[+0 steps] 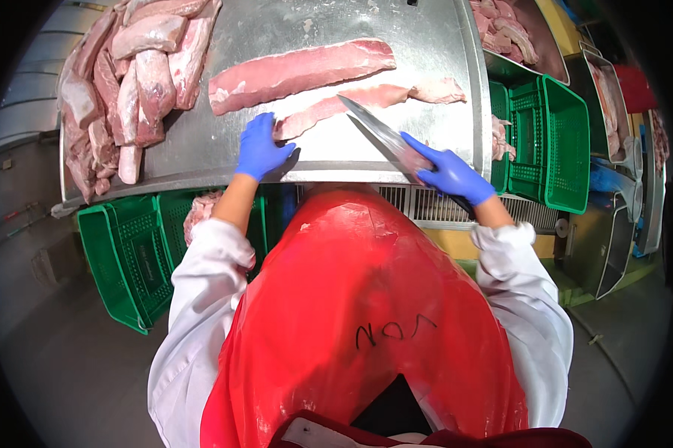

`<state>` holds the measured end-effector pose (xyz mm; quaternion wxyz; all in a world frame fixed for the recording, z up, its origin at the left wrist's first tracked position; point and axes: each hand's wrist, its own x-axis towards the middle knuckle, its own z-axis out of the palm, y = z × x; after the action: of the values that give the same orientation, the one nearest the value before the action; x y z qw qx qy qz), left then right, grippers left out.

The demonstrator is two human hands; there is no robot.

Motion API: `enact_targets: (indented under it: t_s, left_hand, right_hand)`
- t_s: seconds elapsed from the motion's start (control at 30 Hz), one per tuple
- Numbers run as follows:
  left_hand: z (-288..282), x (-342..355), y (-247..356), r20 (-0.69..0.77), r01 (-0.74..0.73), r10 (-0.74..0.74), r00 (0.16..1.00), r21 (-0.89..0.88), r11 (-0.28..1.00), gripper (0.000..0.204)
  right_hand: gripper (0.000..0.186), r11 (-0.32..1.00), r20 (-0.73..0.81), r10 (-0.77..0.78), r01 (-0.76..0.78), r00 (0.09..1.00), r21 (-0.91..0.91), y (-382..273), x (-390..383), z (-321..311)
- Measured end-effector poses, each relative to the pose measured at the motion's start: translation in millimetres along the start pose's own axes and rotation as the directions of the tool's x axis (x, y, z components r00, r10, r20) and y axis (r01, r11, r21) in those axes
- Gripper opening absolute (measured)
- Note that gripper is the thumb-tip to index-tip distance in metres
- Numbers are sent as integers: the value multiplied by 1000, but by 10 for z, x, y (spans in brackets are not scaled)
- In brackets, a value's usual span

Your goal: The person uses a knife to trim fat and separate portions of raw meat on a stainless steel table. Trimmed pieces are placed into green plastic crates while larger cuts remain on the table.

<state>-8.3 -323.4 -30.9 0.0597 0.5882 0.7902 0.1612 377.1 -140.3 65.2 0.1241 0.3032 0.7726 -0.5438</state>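
Note:
A long pink slab of meat [295, 75] lies across the steel worktop [329, 22], with a narrower, pale-edged strip [314, 112] below it. My left hand [265, 148], in a blue glove, rests at the strip's left end with fingers spread. My right hand [448, 172], also blue-gloved, is closed on the handle of a long knife [381, 131]; its blade points up and left, its tip over or beside the narrow strip, contact unclear. A heap of meat pieces [131, 89] lies at the worktop's left side.
Green crates [564, 142] stand right of the worktop and others [120, 261] below its left side, some holding meat. A steel bin of meat [508, 33] is at the upper right, beside more steel trays [605, 112]. My red apron [336, 291] is against the front edge.

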Motion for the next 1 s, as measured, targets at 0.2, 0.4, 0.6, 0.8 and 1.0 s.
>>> enact_targets:
  t_s: [0.2,0.4,0.6,0.8,1.0]
  left_hand:
    - [338,0,225,193,132,-206,959,340,931,30]
    - [367,-143,601,238,83,-119,964,157,984,24]
    - [-142,121,941,208,36,-37,977,7,999,25]
    - [-502,-47,-593,-107,537,-539,836,-45,842,30]
    - [-837,-1264,-1609,196,509,-542,817,196,838,45]
  right_hand:
    - [70,945,17,-198,195,980,-261,-65,720,378]
    - [67,873,7,-304,282,953,-397,20,1384,636]
    - [76,846,34,-490,485,871,-221,34,2331,1003]
    - [80,758,137,-292,317,946,-570,-63,1728,668]
    - [59,947,-102,-269,243,958,-211,243,836,181]
